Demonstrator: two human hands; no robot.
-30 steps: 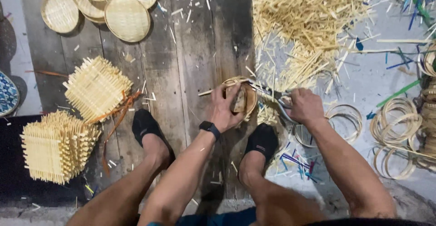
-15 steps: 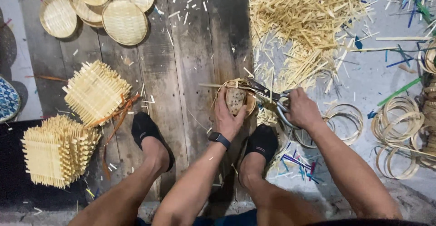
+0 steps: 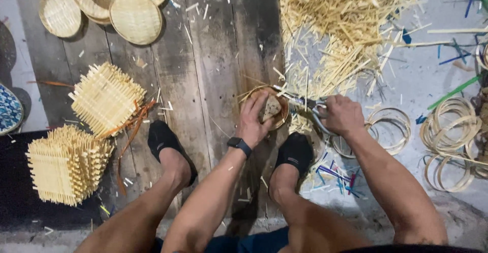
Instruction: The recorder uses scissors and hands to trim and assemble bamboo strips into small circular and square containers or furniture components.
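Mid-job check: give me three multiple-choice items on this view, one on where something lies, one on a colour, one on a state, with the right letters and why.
1. Where does the heap of pale cut bamboo strips lie?
A. far side, to the person's right
B. between the feet
C. on the stacked woven squares

2. What colour is the watch band on the left wrist?
A. white
B. black
C. red

3. What is the right hand doing?
A. resting flat and empty
B. gripping metal scissors
C. holding a round tray

Answers: 1 A, the heap fills the upper right of the head view. 2 B, the band is dark black against the arm. 3 B, the fingers close round the handles while the blades point at the small round woven bamboo basket held by the left hand.
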